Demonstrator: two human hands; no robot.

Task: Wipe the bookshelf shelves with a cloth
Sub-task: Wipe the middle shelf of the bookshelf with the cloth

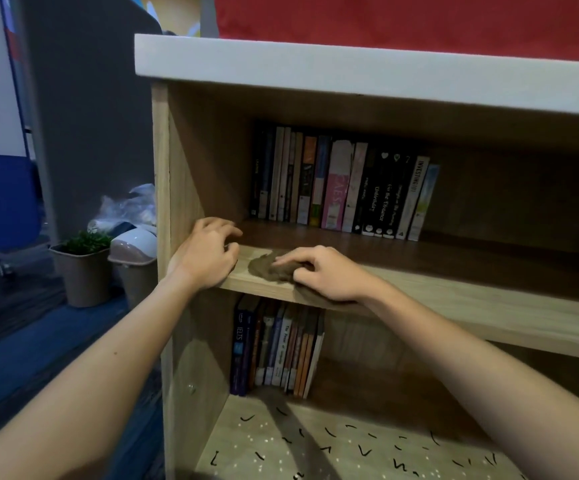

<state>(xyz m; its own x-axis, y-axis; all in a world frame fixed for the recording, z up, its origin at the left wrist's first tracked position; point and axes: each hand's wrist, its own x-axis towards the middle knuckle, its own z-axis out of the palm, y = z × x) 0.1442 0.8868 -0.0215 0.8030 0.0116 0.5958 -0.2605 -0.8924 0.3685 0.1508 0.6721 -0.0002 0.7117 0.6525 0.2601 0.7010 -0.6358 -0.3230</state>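
Cloth (266, 269) on pale wooden shelf (454, 301); potted plant (83, 271) and bin (135, 252) beside bookshelf (162, 168).

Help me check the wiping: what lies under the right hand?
A brown cloth, bunched on the wooden shelf, sticks out from under the right hand, whose fingers grip it. How far it extends beneath the palm is covered.
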